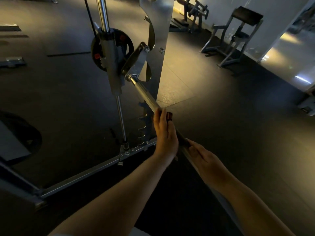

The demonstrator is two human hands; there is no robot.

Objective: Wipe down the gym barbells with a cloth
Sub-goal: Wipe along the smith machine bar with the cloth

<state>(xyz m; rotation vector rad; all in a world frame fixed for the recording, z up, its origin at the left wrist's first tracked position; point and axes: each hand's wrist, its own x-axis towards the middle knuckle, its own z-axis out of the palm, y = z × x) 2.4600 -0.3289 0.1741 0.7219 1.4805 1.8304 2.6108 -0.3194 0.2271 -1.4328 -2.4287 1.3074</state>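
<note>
Right hand: curled round the smooth near stretch of the barbell.
Left hand: just farther up the barbell, clamped on a dark cloth wrapped over the shaft.
Barbell: round steel, knurled beyond the cloth.
Weight plate: dark disc at the barbell's far end.

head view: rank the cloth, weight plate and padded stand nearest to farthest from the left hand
1. cloth, gripped by the left hand on the barbell
2. weight plate, upper left on the machine
3. padded stand, far back right
</note>
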